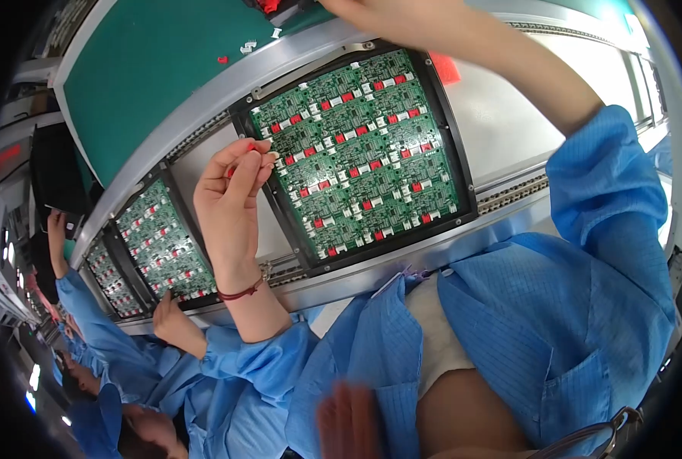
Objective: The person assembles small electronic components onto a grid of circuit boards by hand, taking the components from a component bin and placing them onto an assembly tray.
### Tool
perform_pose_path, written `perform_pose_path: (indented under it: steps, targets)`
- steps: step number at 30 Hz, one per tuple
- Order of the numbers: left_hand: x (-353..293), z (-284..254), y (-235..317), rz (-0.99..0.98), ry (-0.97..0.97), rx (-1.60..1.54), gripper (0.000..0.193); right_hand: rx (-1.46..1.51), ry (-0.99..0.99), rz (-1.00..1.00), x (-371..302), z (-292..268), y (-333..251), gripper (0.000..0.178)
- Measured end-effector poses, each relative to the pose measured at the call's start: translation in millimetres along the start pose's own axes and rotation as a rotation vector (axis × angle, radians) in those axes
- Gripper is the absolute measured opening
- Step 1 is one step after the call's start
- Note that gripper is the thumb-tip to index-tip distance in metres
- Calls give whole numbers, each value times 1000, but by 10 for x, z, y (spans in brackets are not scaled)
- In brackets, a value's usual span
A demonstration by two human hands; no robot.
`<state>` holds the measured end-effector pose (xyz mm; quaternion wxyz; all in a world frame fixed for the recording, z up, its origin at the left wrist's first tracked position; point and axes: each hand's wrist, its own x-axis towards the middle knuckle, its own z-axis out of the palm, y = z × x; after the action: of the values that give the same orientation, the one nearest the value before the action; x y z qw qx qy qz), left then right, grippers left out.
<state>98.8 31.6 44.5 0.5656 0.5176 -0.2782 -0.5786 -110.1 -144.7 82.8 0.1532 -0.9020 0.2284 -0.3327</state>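
Observation:
My left hand [234, 199] is raised at the left edge of the framed circuit boards, its fingers pinched together. Small red connectors [230, 172] show between the fingers, and a white bit shows at the fingertips. Close to those fingertips lies a panel of green circuit boards [356, 157] in a black frame [449, 130], with rows of red and white connectors on it. My right hand [391, 17] reaches past the far side of the frame, by a dark container [286, 14] with red parts. Its fingers are cut off by the picture's upper edge.
Metal rails with a chain [513, 197] run along the frame. Loose white connectors [248, 47] and a red one [222, 60] lie on the green mat [150, 69]. Co-workers in blue sit at the left by more framed boards [161, 237]. A blurred hand [346, 421] shows low down.

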Motion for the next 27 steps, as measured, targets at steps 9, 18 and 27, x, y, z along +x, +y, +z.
perform_pose_path:
  steps: [9, 18, 27]
  targets:
    - [-349, -47, 124, 149, 176, 351, 19, -188, -298, 243, 446, 152, 280, 16]
    - [-735, 305, -212, -133, 47, 734, 11, -117, -280, 167, 437, 230, 440, 18]
    - [-688, 299, -433, 353, -94, 1221, 12, -229, 21, 13, 333, 295, 315, 10]
